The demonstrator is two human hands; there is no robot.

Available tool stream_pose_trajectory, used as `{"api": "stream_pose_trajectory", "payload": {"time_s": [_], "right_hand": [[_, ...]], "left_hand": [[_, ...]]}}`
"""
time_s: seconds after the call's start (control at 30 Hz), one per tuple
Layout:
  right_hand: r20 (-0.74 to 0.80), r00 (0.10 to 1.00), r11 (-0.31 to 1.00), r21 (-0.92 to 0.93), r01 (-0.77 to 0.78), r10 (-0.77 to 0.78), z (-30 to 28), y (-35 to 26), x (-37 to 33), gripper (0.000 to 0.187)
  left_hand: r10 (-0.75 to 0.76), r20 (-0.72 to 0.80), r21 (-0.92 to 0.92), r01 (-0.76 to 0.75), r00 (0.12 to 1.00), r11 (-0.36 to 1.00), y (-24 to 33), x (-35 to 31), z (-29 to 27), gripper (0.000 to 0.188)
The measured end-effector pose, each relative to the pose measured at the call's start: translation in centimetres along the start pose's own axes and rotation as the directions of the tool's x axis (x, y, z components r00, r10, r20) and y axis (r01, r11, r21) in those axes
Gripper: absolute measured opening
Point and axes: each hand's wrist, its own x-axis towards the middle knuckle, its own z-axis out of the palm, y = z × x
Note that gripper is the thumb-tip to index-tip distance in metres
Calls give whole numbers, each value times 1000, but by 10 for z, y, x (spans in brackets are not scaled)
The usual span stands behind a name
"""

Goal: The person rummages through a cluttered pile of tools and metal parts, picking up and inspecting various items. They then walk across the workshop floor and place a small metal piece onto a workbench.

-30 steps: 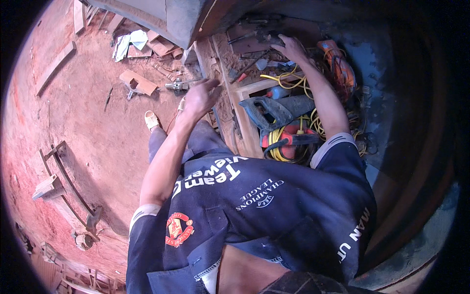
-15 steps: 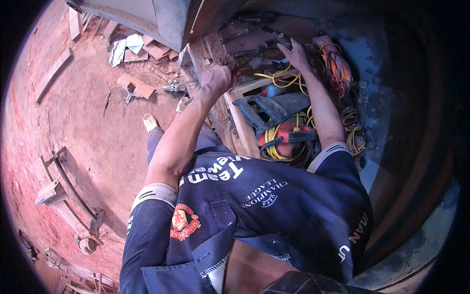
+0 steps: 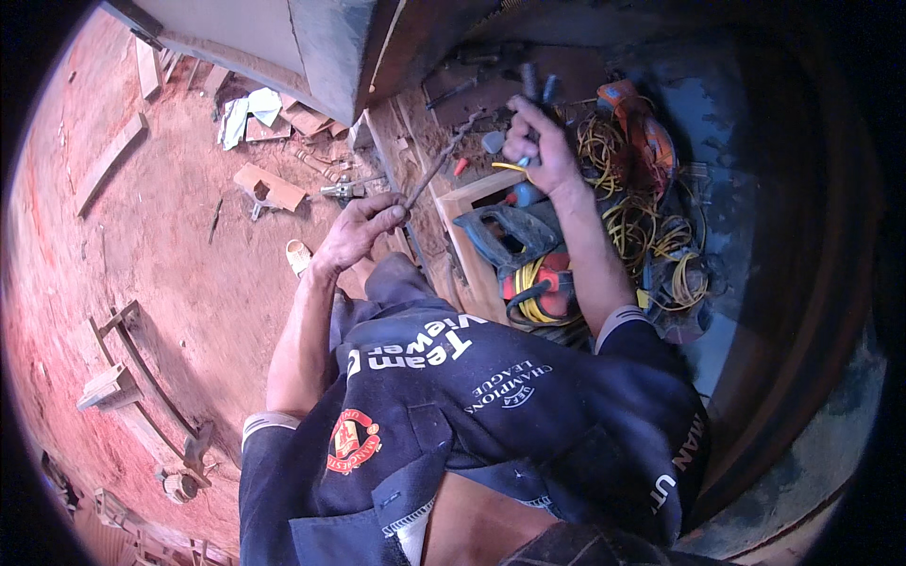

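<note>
My left hand (image 3: 361, 229) pinches one end of a long drill bit (image 3: 436, 168) between thumb and fingers. The bit slants up and right, its twisted end over the tool pile. Above that pile is my right hand (image 3: 540, 149), index finger stretched out and the others loosely bent; I see nothing held in it. Just past its fingertip stands a dark cylindrical tool part (image 3: 528, 80). Below the right wrist lie a hand saw with a dark handle (image 3: 505, 231) and a red power tool wound with yellow cord (image 3: 543, 288).
An orange power tool (image 3: 642, 141) and tangled yellow cords (image 3: 632, 226) lie to the right. A wooden frame (image 3: 462, 208) edges the pile. Wood offcuts (image 3: 269, 187) and a wooden clamp-like frame (image 3: 118, 385) lie on the reddish ground. A large panel (image 3: 321, 47) overhangs at the top.
My left hand has moved down and left, and the drill bit now points up and right from it. My right hand has shifted left and toward me.
</note>
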Motion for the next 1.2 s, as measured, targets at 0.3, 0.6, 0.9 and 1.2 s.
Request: {"api": "stream_pose_trajectory", "payload": {"time_s": [0.3,0.6,0.9,1.2], "right_hand": [[64,997,961,276,20,-39,73,66,-8,37],[-28,1000,989,149,-6,10,129,108,-9,28],[-213,976,959,261,107,-51,205,164,-8,27],[-266,957,966,195,168,-113,230,200,-7,31]], "left_hand": [[-29,-85,-135,18,996,991,-25,-54,-28,32],[119,-614,-146,-260,781,954,-31,-141,-92,30],[222,-923,50,-475,314,879,3,-214,-173,28],[-57,-820,-204,-198,569,959,-14,-210,-163,39]]}}
